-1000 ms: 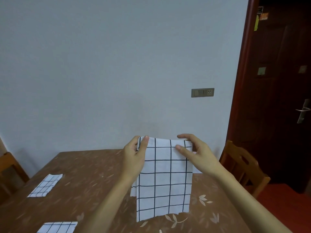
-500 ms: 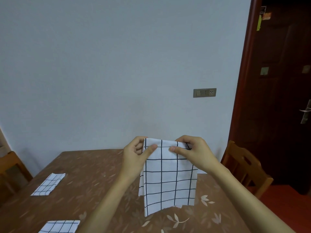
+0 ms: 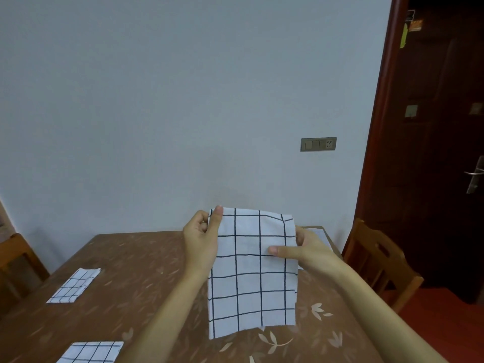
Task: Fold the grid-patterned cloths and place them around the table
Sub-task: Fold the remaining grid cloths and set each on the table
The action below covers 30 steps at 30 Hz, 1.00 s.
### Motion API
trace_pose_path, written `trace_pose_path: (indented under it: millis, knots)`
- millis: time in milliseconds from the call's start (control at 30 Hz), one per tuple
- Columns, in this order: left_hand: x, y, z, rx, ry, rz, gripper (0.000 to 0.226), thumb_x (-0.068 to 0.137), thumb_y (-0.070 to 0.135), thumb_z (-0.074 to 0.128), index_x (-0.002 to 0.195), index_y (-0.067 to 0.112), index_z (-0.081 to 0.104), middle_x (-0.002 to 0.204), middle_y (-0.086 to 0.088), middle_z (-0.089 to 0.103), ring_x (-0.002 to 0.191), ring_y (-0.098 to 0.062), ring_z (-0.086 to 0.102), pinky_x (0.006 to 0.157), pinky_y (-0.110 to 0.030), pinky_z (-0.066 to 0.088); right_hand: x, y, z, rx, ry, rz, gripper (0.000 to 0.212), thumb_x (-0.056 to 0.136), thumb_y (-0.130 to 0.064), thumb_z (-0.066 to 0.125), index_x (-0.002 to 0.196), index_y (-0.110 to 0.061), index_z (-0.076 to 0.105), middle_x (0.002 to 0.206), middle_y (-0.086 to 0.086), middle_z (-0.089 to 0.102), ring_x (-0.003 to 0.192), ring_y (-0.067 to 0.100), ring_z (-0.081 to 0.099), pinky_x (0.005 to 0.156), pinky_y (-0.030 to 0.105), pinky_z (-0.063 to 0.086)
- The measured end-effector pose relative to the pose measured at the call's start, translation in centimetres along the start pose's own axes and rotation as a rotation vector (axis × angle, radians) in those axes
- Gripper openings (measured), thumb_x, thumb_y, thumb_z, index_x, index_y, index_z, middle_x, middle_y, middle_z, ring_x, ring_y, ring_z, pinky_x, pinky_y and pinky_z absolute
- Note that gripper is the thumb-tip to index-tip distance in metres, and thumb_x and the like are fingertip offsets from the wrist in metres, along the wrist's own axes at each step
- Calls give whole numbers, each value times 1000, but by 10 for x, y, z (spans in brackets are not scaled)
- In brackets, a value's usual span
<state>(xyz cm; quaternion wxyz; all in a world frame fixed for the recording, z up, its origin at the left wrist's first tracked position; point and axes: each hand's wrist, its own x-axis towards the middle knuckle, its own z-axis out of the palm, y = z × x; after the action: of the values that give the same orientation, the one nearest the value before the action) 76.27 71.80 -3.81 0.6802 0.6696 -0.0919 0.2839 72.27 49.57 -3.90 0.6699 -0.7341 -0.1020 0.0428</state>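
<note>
Sliding down from the top hem, where it pinched the fabric half a second ago, the right hand (image 3: 306,250) now grips the right edge of the grid-patterned cloth (image 3: 251,281) about midway down, thumb laid across the front and fingers curled behind. At the top, the left hand (image 3: 201,242) has shifted its pinch out to the left corner, thumb upright on the front face. Held between the two hands, the white cloth with dark grid lines hangs upright over the brown leaf-print table (image 3: 146,258), its ragged lower edge close to the tabletop; contact cannot be told. On the person's left lie a far folded cloth (image 3: 73,285) near the table's left edge and a near folded cloth (image 3: 91,352), partly cut off by the frame. Another white piece (image 3: 318,233) shows at the far right corner, mostly hidden behind the right hand. Beside the table stand a left chair (image 3: 15,260) and a right chair (image 3: 377,260); a switch plate (image 3: 318,144) sits on the grey wall next to a dark wooden door (image 3: 445,127)
</note>
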Motion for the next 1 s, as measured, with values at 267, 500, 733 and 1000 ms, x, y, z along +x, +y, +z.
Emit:
trace_pose_path:
  millis: [267, 500, 733, 1000]
  knots:
    - [-4, -9, -6, 16, -253, -89, 32, 82, 46, 68, 103, 22, 70, 98, 9, 76, 95, -6, 71, 83, -23, 55, 3, 8, 5, -38, 182, -71, 19, 87, -27, 76, 94, -9, 77, 99, 12, 78, 95, 23, 75, 86, 35, 57]
    - [-7, -18, -2, 50, -208, -13, 16, 91, 29, 68, 104, 21, 72, 96, 7, 78, 86, -22, 74, 75, -39, 60, 0, -5, 10, -85, 325, -221, 34, 93, -23, 68, 61, -16, 57, 38, -15, 44, 35, -2, 41, 43, 7, 31]
    - [-10, -12, 9, 134, -87, 67, 44, 95, 35, 62, 56, 26, 42, 47, 14, 42, 48, -3, 35, 50, -19, 30, 9, 7, 20, -131, 348, -321, 50, 98, -30, 61, 53, -29, 40, 51, -14, 27, 52, 8, 24, 54, 24, 24]
    - [-2, -11, -3, 46, -167, -22, 42, 98, 41, 54, 72, 8, 50, 63, -7, 40, 60, -14, 39, 56, -21, 35, 8, 12, 15, -127, 372, -351, 52, 99, -26, 59, 50, -36, 44, 49, -17, 35, 49, 1, 30, 50, 14, 27]
